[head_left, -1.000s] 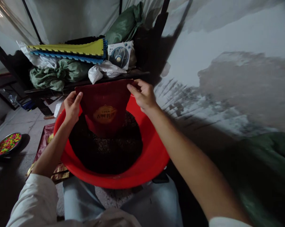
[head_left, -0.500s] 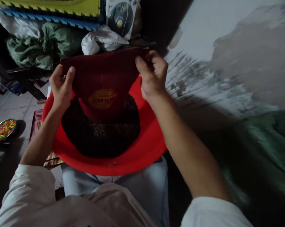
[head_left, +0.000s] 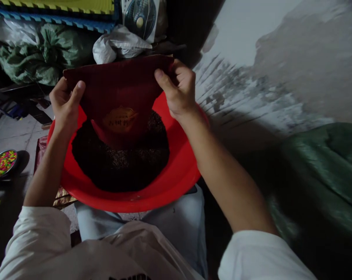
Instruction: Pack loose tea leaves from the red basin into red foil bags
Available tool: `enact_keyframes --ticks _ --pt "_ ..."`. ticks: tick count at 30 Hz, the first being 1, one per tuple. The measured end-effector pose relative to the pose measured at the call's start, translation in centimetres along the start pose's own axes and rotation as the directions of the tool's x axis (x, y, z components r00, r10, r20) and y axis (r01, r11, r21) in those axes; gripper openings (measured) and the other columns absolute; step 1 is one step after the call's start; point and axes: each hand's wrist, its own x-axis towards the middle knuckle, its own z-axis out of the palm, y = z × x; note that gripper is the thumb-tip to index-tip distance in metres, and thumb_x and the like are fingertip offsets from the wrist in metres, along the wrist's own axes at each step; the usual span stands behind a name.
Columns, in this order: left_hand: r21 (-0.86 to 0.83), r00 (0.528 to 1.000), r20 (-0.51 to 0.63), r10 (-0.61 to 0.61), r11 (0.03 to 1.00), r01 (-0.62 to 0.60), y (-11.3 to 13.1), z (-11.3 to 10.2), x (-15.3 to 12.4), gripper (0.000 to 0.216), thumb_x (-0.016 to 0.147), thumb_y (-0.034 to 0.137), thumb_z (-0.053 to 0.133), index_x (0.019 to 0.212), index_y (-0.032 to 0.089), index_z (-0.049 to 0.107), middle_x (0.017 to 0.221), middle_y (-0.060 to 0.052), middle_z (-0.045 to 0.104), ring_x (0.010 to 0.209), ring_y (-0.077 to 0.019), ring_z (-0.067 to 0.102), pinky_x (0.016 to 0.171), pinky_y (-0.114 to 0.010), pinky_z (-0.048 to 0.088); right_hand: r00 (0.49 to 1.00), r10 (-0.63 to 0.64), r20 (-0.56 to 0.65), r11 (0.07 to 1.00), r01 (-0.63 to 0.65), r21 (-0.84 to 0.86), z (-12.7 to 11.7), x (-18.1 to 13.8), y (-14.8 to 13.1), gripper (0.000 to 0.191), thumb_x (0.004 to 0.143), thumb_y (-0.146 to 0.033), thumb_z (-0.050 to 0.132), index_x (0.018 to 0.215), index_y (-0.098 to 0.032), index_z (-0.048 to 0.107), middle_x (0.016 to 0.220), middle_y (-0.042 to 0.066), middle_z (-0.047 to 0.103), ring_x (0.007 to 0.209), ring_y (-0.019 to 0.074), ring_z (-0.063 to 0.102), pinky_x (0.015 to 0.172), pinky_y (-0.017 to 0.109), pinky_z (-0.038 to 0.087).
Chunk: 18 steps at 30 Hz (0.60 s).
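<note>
Between my hands a dark red packaging bag (head_left: 120,89) with a gold label is held upright. My left hand (head_left: 66,101) pinches its upper left corner, thumb in front. At the upper right corner my right hand (head_left: 178,87) grips it the same way. The bag's lower end reaches down into a wide red plastic basin (head_left: 181,163), over a dark, loose, leafy heap (head_left: 126,171) that looks like tea. The basin rests above my knees. Whether the bag holds anything inside cannot be seen.
A metal bowl of bright coloured pieces (head_left: 3,164) stands on the floor at left. Green sacks (head_left: 59,46), a white plastic bag (head_left: 117,44), foam mats (head_left: 53,7) and a box with a fan picture (head_left: 142,17) are behind. A peeling wall (head_left: 237,77) and a green sack (head_left: 333,163) lie right.
The whole scene has shifted slightly left in view as the camera turned. Both hands keep their hold on the bag's top corners.
</note>
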Motion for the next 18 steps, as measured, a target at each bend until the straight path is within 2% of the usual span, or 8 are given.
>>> enact_keyframes --ticks 3,6,10,12,14,16,18 --pt "0.015 1.000 0.010 0.009 1.000 -0.009 0.1 0.2 -0.2 0.029 0.093 0.057 0.075 0.107 0.033 0.072 0.096 0.003 0.075 0.103 -0.0212 0.069 0.092 -0.039 0.057 1.000 -0.016 -0.003 0.998 0.016 0.063 0.3 -0.1 -0.3 0.063 0.091 -0.086 0.050 0.118 -0.033 0.068 0.118 0.006 0.072 0.124 0.0304 0.064 0.106 0.051 0.056" --pt "0.022 1.000 -0.014 0.006 1.000 -0.006 0.5 0.4 -0.7 0.024 0.092 0.054 0.077 0.101 0.031 0.073 0.093 0.003 0.074 0.093 -0.0174 0.069 0.088 -0.036 0.058 0.999 -0.035 -0.009 0.992 0.036 0.117 0.2 -0.2 -0.8 0.060 0.091 -0.084 0.053 0.116 -0.032 0.069 0.116 0.005 0.072 0.121 0.0297 0.065 0.106 0.052 0.055" --pt "0.081 1.000 -0.016 -0.018 0.997 0.020 1.4 -0.9 -0.4 0.030 0.090 0.055 0.077 0.098 0.027 0.074 0.089 0.000 0.071 0.085 -0.0175 0.069 0.081 -0.036 0.059 0.998 -0.057 0.024 0.998 0.057 -0.003 -1.2 -0.1 -2.4 0.055 0.096 -0.078 0.052 0.114 -0.030 0.071 0.113 0.006 0.069 0.118 0.0292 0.065 0.102 0.051 0.055" --pt "0.168 0.996 0.067 -0.051 0.985 0.039 2.4 -2.3 0.7 0.030 0.086 0.053 0.081 0.093 0.024 0.076 0.082 -0.001 0.069 0.078 -0.0185 0.068 0.077 -0.037 0.059 0.994 -0.055 0.091 0.991 0.065 -0.121 -2.2 0.4 -3.8 0.048 0.097 -0.072 0.057 0.112 -0.030 0.072 0.110 0.007 0.069 0.114 0.0294 0.065 0.099 0.051 0.054" --pt "0.307 0.974 0.211 -0.084 0.951 0.016 4.0 -3.5 2.3 0.026 0.080 0.048 0.086 0.086 0.024 0.078 0.074 -0.001 0.068 0.070 -0.0184 0.064 0.074 -0.038 0.059 0.978 -0.054 0.201 0.970 0.099 -0.221 -2.9 1.1 -5.5 0.040 0.095 -0.065 0.063 0.110 -0.030 0.074 0.106 0.007 0.071 0.108 0.0303 0.064 0.098 0.053 0.052" --pt "0.452 0.928 0.358 -0.100 0.889 -0.078 5.9 -3.8 3.9 0.021 0.077 0.043 0.086 0.083 0.025 0.079 0.073 -0.002 0.070 0.068 -0.0193 0.062 0.077 -0.040 0.058 0.946 -0.058 0.320 0.938 0.161 -0.308 -3.0 1.8 -7.2 0.032 0.094 -0.059 0.068 0.107 -0.031 0.076 0.102 0.007 0.073 0.105 0.0317 0.063 0.098 0.054 0.049" --pt "0.542 0.883 0.458 -0.106 0.820 -0.183 7.4 -3.0 5.0 0.015 0.079 0.039 0.082 0.084 0.025 0.080 0.081 -0.004 0.074 0.075 -0.0217 0.065 0.083 -0.042 0.058 0.916 -0.065 0.396 0.892 0.231 -0.388 -2.6 2.4 -8.7 0.026 0.096 -0.053 0.067 0.103 -0.030 0.077 0.102 0.007 0.074 0.106 0.0329 0.062 0.100 0.055 0.044"
